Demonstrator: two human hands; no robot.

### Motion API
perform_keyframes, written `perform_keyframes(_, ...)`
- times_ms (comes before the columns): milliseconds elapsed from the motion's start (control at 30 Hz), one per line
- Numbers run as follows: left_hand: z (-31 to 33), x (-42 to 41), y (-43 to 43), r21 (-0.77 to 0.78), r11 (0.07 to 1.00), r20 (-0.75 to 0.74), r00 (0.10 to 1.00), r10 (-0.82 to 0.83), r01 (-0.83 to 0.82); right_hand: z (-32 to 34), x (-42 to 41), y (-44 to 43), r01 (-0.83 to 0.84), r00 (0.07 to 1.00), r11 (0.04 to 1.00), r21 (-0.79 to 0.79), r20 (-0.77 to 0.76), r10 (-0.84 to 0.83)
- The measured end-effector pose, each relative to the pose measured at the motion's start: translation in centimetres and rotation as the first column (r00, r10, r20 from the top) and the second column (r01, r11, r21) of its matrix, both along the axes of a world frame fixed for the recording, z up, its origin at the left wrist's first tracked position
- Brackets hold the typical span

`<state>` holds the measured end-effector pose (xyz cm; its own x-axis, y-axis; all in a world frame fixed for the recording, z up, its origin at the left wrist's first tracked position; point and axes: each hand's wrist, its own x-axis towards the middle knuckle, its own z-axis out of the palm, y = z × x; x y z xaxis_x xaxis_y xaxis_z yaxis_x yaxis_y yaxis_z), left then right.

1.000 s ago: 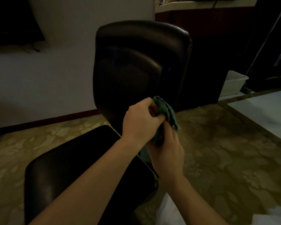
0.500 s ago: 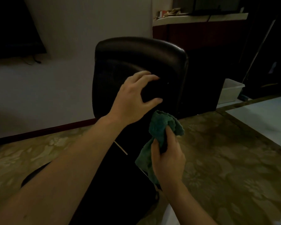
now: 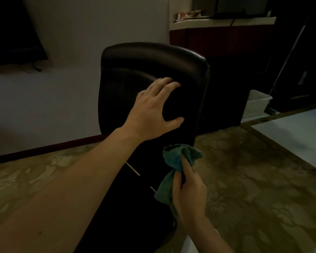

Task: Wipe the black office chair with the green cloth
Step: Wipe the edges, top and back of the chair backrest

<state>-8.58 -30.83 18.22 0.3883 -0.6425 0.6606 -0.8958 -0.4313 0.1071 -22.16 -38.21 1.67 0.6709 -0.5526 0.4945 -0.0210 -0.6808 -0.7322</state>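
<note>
The black office chair (image 3: 150, 63) faces me, its padded backrest upright in the middle of the view and its seat dark and mostly hidden under my arms. My left hand (image 3: 153, 110) is spread against the front of the backrest, fingers extended, holding nothing. Below it, near the backrest's lower right edge, my right hand (image 3: 188, 190) grips the bunched green cloth (image 3: 175, 157). The cloth's top bulges above my thumb and a tail hangs down on the left of my hand.
A patterned tan floor (image 3: 244, 179) surrounds the chair. A white wall with a dark skirting runs behind on the left. Behind the chair on the right stand a dark cabinet (image 3: 226, 70) and a white plastic bin (image 3: 255, 105). Pale tiles lie at far right.
My left hand let go of the cloth, rose and now lies spread on the backrest. My right hand keeps the cloth and has dropped a little lower in view.
</note>
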Motion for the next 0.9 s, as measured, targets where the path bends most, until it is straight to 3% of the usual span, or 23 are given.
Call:
perform_keyframes(167, -0.5, -0.1, -0.3, -0.015, 1.000, -0.005, 1.000, 0.001, -0.001, 4.2, 1.6, -1.0, 0.032, 0.984, 0.999, -0.027, 0.176, -0.027)
perform_keyframes(300, -0.7, -0.2, -0.5, -0.055, 0.998, -0.030, 0.999, -0.018, 0.016, 2.7, 1.5, -1.5, -0.004, 0.992, 0.999, -0.052, 0.129, 0.011)
perform_keyframes(500, -1.1, 0.0, -0.8, -0.064, 0.998, -0.050, 0.999, -0.015, 0.011, -2.8, -0.3, -0.9, -0.061, 0.996, 0.997, -0.043, -0.073, 0.057)
perform_keyframes(733, -1.1, 0.7, -0.2, 0.082, 0.997, -0.070, 0.998, -0.005, 0.011, 1.0, 1.3, -1.8, 0.040, 0.987, 0.997, -0.064, 0.159, -0.030)
perform_keyframes(900, -1.1, 0.8, 0.1, 0.166, 0.986, -0.093, 0.996, -0.003, 0.018, -0.5, 1.7, -1.7, -0.043, 0.994, 0.999, -0.030, 0.096, 0.046)
